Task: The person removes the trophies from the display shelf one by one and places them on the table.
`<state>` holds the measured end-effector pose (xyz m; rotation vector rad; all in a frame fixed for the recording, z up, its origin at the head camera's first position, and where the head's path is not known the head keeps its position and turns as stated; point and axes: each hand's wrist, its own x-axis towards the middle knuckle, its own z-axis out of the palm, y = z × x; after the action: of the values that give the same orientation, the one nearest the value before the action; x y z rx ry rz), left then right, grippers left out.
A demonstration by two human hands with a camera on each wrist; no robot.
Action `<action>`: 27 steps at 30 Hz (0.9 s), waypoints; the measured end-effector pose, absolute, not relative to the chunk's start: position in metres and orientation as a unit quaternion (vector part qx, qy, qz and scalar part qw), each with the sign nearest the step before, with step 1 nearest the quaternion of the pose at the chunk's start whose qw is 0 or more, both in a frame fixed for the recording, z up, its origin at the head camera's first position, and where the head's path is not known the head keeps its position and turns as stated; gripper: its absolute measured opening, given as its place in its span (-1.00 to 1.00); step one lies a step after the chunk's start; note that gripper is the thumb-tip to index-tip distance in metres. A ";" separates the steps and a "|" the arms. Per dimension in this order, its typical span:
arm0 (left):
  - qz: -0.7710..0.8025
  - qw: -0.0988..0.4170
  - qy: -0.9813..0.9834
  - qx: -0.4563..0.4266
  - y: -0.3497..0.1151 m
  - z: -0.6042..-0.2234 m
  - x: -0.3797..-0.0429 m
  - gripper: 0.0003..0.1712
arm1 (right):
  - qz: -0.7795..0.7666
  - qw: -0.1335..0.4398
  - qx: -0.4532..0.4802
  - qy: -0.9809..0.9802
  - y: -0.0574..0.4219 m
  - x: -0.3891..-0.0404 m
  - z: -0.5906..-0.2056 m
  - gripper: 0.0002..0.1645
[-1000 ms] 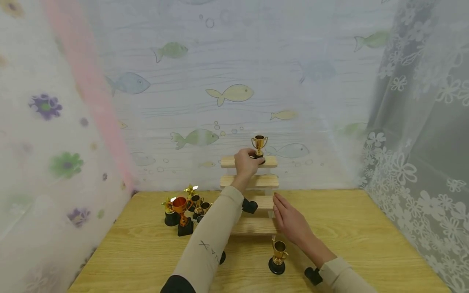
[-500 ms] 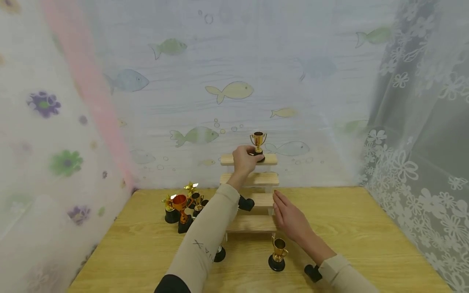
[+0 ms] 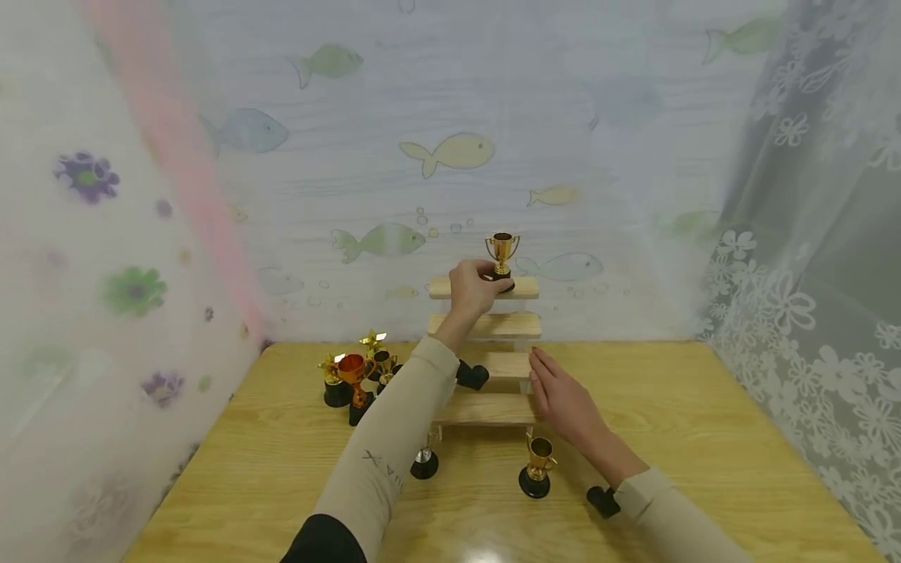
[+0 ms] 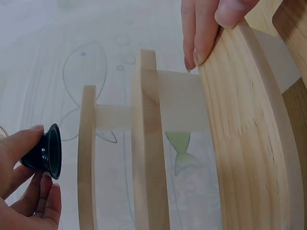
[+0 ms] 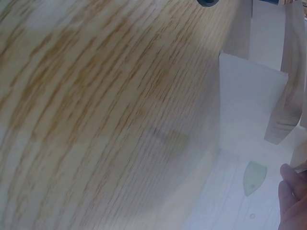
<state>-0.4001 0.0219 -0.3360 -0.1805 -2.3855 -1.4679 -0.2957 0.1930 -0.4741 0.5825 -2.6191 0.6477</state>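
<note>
In the head view my left hand (image 3: 473,293) pinches a small gold trophy cup (image 3: 503,249) by its black base, upright at the top step of a pale wooden stepped rack (image 3: 486,407). The left wrist view shows a narrow gap between the black base (image 4: 55,151) and the top board (image 4: 86,158). Straight fingers of my right hand (image 3: 566,399) touch the rack's right side at the lower steps. In the right wrist view only the fingertips of the right hand (image 5: 293,191) appear, at the rack's edge.
On the wooden table (image 3: 669,422), another gold trophy cup (image 3: 539,461) and a partly covered silver one (image 3: 425,460) stand before the rack. Left of it is a cluster of trophies, including an orange cup (image 3: 354,371) and a star trophy (image 3: 335,383). A fish-patterned curtain (image 3: 619,180) hangs behind.
The head view has tilted so the scene sits higher, and more of the silver trophy shows beside the left sleeve. Both hands keep nearly the same place against the rack.
</note>
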 end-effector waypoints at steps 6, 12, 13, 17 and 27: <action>-0.520 0.155 -0.837 -0.072 0.019 -0.334 -0.389 -0.68 | 0.228 0.191 0.208 -0.932 0.191 -0.295 -0.474 -0.44; -0.509 0.155 -0.842 -0.091 0.016 -0.333 -0.379 -0.70 | 0.229 0.191 0.208 -0.931 0.191 -0.295 -0.472 -0.44; -0.508 0.155 -0.842 -0.093 0.015 -0.332 -0.376 -0.70 | 0.229 0.191 0.208 -0.931 0.191 -0.295 -0.472 -0.44; -0.507 0.152 -0.843 -0.096 0.012 -0.334 -0.368 -0.69 | 0.225 0.196 0.207 -0.932 0.193 -0.295 -0.472 -0.44; -0.511 0.111 -0.845 -0.110 0.004 -0.341 -0.344 -0.56 | 0.232 0.190 0.203 -0.932 0.192 -0.293 -0.474 -0.44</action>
<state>-0.3437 0.0039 -0.3409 -0.3232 -2.4823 -1.4998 -0.2932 0.1919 -0.4744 0.5709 -2.6190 0.6515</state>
